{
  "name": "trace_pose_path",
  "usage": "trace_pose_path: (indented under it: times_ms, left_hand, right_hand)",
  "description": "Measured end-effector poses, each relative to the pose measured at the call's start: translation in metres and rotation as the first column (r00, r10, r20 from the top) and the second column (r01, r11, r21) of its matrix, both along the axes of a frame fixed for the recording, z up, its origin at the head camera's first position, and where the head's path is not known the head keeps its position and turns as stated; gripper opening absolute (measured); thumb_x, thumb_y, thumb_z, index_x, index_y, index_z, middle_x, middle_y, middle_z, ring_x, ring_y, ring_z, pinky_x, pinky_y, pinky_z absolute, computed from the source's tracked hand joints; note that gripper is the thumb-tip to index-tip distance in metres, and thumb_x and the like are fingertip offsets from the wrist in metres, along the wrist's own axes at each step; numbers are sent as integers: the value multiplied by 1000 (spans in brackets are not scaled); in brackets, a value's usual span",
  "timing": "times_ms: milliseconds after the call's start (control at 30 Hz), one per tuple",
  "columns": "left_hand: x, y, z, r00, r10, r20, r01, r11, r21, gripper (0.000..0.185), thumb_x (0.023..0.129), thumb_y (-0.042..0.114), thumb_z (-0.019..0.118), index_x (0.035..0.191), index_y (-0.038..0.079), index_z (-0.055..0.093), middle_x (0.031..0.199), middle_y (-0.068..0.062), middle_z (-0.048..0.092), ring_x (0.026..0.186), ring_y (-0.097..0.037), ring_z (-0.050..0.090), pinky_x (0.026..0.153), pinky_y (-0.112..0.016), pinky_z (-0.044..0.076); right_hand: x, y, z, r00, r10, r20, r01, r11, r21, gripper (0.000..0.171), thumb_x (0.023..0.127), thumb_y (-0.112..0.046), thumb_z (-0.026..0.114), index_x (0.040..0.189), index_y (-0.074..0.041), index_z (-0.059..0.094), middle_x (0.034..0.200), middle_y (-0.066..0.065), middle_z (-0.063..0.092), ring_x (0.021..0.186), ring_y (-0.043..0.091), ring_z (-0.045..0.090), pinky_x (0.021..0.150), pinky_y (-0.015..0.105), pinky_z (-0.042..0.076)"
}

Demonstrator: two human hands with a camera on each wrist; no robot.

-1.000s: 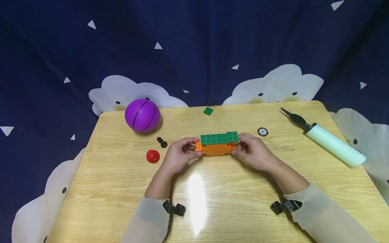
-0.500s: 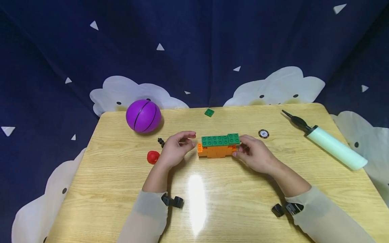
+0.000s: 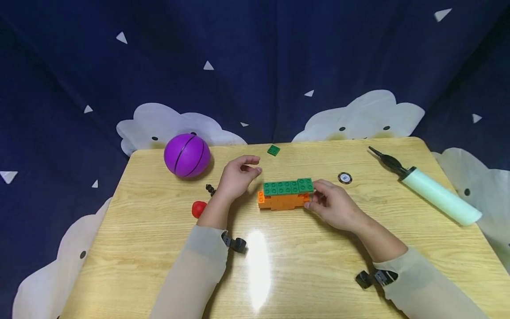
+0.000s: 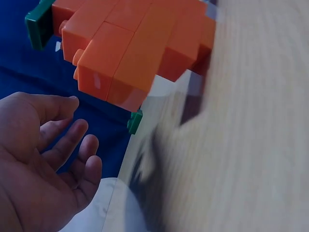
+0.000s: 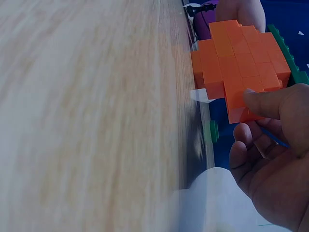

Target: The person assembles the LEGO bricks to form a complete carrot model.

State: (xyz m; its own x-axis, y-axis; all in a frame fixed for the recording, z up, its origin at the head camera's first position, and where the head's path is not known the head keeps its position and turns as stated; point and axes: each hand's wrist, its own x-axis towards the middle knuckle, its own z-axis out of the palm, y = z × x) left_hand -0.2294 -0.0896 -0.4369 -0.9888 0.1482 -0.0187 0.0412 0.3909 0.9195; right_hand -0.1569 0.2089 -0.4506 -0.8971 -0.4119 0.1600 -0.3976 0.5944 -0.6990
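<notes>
No legible text, brand, number or sign appears in any view. A small round black-and-white disc [image 3: 344,178] lying on the wooden table [image 3: 303,261], at about two o'clock from the orange-and-green brick block [image 3: 284,194], carries a pale central marking, but it is too small to read. The bricks themselves show only plain studs.

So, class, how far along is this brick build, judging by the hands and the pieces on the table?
Done: an orange brick body topped with a row of green bricks stands on the table. In hand: the right hand holds the build's right end, while the left hand is raised beside it, fingers loosely curled, holding nothing. Left: one loose green brick lies apart near the far edge, unattached.
</notes>
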Motion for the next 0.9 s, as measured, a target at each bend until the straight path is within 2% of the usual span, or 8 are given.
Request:
trace_pose_path:
  times_ms: [333,667,767,900]
  left_hand:
    - [-21,18,-1,1000,5,1,-5,1000,-27,33,95,16,76,128,13,71,130,-7,69,104,-24,68,78,-35,54]
    - [-44,29,-15,998,-1,57,2,1000,-24,41,97,16,74,136,7,66,137,-12,63,108,-25,67,79,-36,53]
    - [-50,32,-18,998,6,63,-3,999,-49,41,97,17,74,136,9,67,138,-8,63,113,-25,65,85,-37,54]
    - [-58,37,-19,999,10,49,-4,992,-127,38,95,17,75,133,10,69,136,-7,65,121,-25,63,98,-39,52]
  right_hand:
    - [2,0,-1,1000,-10,-6,10,1000,16,29,93,-11,78,118,-10,65,91,-1,58,70,13,54,60,26,48]
    - [2,0,-2,1000,-12,-22,12,1000,-3,27,91,-9,79,114,-10,66,90,-1,58,71,13,54,59,25,48]
    - [1,0,-2,1000,-13,-16,13,1000,-1,26,92,-9,79,115,-9,67,91,0,59,71,12,54,60,25,48]
    - [1,0,-2,1000,-20,-4,20,1000,8,27,93,-11,78,118,-9,67,92,0,59,71,12,54,61,25,48]
